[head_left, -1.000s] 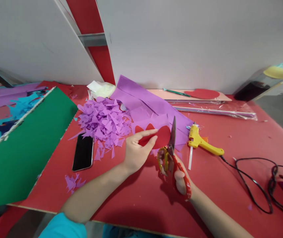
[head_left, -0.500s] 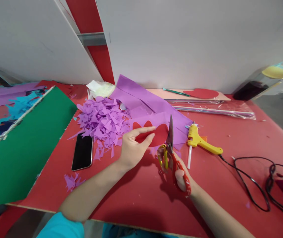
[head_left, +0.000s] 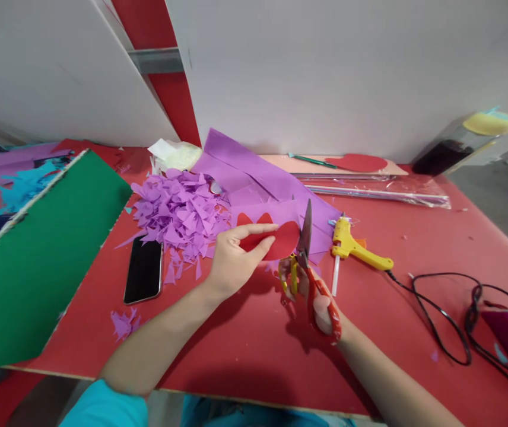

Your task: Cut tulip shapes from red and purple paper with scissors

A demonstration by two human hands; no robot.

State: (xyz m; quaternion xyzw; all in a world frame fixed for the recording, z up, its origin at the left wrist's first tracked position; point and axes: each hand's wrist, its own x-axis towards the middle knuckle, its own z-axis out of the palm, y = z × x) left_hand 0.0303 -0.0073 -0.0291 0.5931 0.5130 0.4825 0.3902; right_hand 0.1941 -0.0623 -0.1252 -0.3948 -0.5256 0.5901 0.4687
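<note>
My left hand pinches a red scalloped cutout between thumb and fingers, together with a purple sheet behind it. The scissors are in my right hand, fingers and thumb through the yellow and red handles. Their blades point up and away from me at the right edge of the purple sheet, close to the red cutout. Whether the blades touch the paper is hard to make out. Both hands are raised over the red table.
Purple scraps are heaped left of my hands, beside a phone. A green board covers the left side. To the right lie a yellow glue gun and its black cable. White panels stand behind.
The whole view has shifted slightly. My hands keep almost the same pose, with the scissors still at the right edge of the paper. More of the purple box at the right shows.
</note>
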